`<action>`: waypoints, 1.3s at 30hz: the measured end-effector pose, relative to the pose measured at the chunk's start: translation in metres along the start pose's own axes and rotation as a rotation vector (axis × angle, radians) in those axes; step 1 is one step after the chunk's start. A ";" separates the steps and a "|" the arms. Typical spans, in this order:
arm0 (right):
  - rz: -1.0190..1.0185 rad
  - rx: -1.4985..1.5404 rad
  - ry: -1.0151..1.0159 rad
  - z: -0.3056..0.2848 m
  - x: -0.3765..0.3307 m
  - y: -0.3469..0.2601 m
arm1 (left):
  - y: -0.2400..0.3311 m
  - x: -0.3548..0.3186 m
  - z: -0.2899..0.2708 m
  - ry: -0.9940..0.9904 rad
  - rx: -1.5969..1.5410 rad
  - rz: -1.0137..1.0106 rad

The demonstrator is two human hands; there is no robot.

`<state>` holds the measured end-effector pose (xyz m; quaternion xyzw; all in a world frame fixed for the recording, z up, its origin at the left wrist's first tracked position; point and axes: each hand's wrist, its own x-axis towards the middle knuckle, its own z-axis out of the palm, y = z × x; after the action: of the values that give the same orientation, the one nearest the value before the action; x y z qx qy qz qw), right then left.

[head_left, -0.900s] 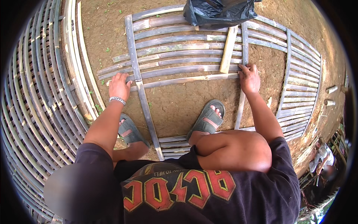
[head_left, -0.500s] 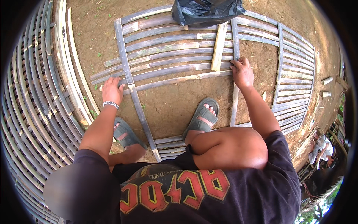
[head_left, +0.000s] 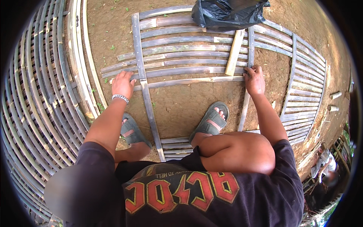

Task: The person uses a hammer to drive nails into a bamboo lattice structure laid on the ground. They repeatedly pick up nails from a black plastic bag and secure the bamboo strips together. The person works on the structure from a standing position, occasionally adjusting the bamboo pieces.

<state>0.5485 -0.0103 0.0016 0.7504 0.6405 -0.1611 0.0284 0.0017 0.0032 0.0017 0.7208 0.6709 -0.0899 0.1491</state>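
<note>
The bamboo slat (head_left: 189,80) lies crosswise on the bare earth (head_left: 189,106), nearest the person among the horizontal slats of an unfinished bamboo panel (head_left: 181,49). It spans from the left hand (head_left: 123,84) to the right hand (head_left: 254,79).

Left hand: flat, fingers spread and extended, palm down on the left end of the slat, just beside the left upright strip (head_left: 145,94). A beaded bracelet (head_left: 121,98) sits on the wrist.

Right hand: fingers curled down over the right end of the slat where it meets the right upright strip (head_left: 247,94). Whether the fingers close fully around the strip cannot be told.

A short pale wooden block (head_left: 234,53) lies tilted across the slats, just left of the right hand. A black plastic bag (head_left: 227,13) rests on the far edge of the panel. Both feet wear grey sandals (head_left: 210,122) between the two upright strips and beside the left one. Finished bamboo panels (head_left: 38,94) lie to the left and to the right.
</note>
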 end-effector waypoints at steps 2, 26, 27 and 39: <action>-0.002 0.006 -0.001 0.000 -0.001 -0.002 | 0.001 0.000 -0.004 -0.066 -0.010 -0.035; -0.151 -0.109 -0.039 -0.002 -0.028 0.000 | -0.016 -0.034 0.007 -0.115 -0.020 0.183; -0.151 -0.108 -0.038 -0.001 -0.028 0.000 | -0.017 -0.031 0.006 -0.100 -0.007 0.191; -0.132 -0.102 -0.039 0.000 -0.026 -0.003 | -0.022 -0.027 0.007 -0.056 -0.017 0.203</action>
<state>0.5418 -0.0348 0.0100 0.7007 0.6953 -0.1444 0.0682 -0.0215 -0.0232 0.0015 0.7810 0.5906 -0.0888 0.1825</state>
